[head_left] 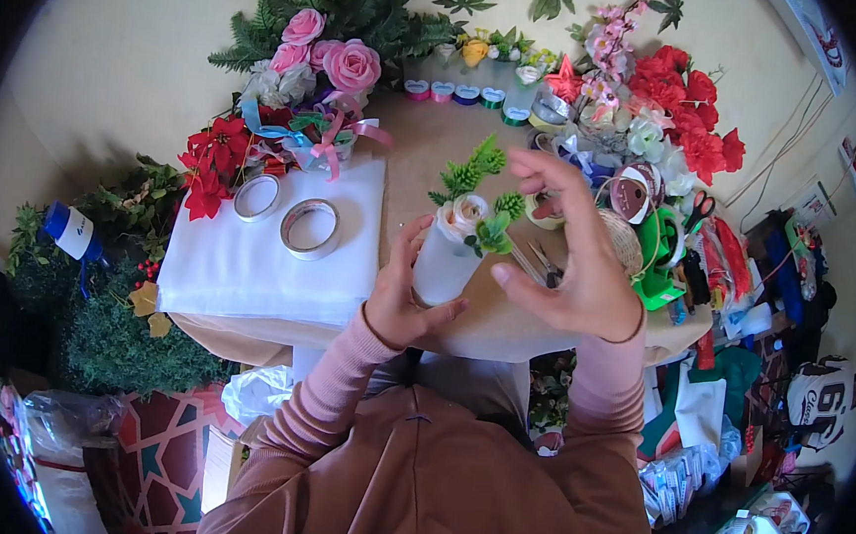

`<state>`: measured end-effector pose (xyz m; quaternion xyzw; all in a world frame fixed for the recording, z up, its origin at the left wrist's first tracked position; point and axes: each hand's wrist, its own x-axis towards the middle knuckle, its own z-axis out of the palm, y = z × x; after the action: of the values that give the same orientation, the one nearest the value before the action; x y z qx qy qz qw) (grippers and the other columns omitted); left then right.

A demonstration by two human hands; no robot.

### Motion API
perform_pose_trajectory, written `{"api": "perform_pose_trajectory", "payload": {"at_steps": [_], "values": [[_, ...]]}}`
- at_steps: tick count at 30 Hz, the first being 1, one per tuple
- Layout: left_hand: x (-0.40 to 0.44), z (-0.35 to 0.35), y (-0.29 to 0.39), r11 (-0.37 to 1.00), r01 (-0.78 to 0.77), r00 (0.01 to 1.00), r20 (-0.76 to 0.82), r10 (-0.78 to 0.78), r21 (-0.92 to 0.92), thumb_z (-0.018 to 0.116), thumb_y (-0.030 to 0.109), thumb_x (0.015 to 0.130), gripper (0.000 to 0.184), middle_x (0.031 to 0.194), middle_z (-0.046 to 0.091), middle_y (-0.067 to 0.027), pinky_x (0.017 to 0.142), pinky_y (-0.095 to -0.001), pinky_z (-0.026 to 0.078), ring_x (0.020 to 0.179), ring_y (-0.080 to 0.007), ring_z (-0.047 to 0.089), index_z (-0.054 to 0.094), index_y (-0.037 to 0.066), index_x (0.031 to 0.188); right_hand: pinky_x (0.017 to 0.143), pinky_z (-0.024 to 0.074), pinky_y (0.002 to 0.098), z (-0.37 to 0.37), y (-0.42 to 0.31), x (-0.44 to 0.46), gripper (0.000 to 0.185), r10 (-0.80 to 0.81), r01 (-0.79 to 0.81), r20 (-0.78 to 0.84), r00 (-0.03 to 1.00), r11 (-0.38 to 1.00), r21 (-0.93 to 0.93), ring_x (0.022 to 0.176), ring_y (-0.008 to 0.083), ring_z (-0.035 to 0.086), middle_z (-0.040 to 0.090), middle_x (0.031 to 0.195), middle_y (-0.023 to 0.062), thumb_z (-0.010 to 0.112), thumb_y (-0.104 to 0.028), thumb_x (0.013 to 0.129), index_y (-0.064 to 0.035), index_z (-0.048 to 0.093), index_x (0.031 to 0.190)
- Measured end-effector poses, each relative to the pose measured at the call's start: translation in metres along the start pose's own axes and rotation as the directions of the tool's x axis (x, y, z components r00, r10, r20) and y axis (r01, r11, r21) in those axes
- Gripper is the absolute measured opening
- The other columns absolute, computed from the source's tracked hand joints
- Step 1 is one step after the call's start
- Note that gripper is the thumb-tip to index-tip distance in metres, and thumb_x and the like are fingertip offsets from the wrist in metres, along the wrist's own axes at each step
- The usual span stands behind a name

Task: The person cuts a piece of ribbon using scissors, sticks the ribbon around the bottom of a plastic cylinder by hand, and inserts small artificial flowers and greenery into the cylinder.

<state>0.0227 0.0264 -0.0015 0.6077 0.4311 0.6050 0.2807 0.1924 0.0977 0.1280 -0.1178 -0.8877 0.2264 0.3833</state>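
Note:
A small frosted white vase (445, 268) stands in front of me, with a cream rose (465, 210) and green sprigs (469, 174) at its top. My left hand (405, 290) is wrapped round the vase's left side, with the thumb across its front. My right hand (579, 258) is raised to the right of the arrangement, fingers and thumb spread apart, holding nothing. It is nearest to the leafy sprig (495, 234) on the vase's right. Behind the right hand lie metal tools that look like pliers or scissors (550, 264), partly hidden.
Two tape rolls (310, 229) rest on a stack of white sheets (209, 272) to the left. Pink roses (351, 66) and red flowers (673, 101) stand at the back. A green tape dispenser (659, 258) and red-handled scissors (699, 209) crowd the right side.

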Motion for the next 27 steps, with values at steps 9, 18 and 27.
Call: {"api": "perform_pose_trajectory", "payload": {"at_steps": [9,18,27], "values": [[0.0,-0.037,0.015,0.997,0.063,0.958,-0.283,-0.05,0.037,0.076,0.005,0.066,0.087,0.12,0.043,-0.0113,0.091,-0.0302,0.04,0.109,-0.0188,0.047,0.02,0.0,0.132,0.092,0.0392,0.0313,0.049,0.063,-0.039,0.034,0.235,-0.243,0.109,0.966,0.968,0.067,0.11,0.0218,0.051,0.054,0.117,0.0136,0.049,-0.007,0.087,-0.0007,0.047,0.12],[-0.011,-0.054,0.029,0.996,0.076,0.933,-0.35,-0.088,-0.047,0.072,-0.005,0.066,0.093,0.123,0.042,-0.0146,0.091,-0.0342,0.043,0.111,-0.0227,0.049,0.009,0.005,0.134,0.105,0.0206,0.0484,0.113,0.06,-0.085,0.048,0.149,-0.042,0.438,0.887,0.969,-0.244,0.13,0.0296,0.029,0.034,0.137,0.0192,0.038,-0.031,0.091,-0.0019,0.038,0.129],[-0.014,-0.055,0.033,0.998,0.057,0.927,-0.371,-0.062,-0.024,0.073,-0.005,0.065,0.094,0.124,0.041,-0.0141,0.091,-0.0345,0.043,0.112,-0.0228,0.048,0.01,0.006,0.135,0.082,0.0454,0.0378,0.133,0.122,-0.022,0.022,0.031,-0.025,0.086,0.996,0.997,-0.07,0.091,0.0322,0.058,0.061,0.093,0.0166,0.057,-0.009,0.077,-0.0047,0.061,0.098]]}}
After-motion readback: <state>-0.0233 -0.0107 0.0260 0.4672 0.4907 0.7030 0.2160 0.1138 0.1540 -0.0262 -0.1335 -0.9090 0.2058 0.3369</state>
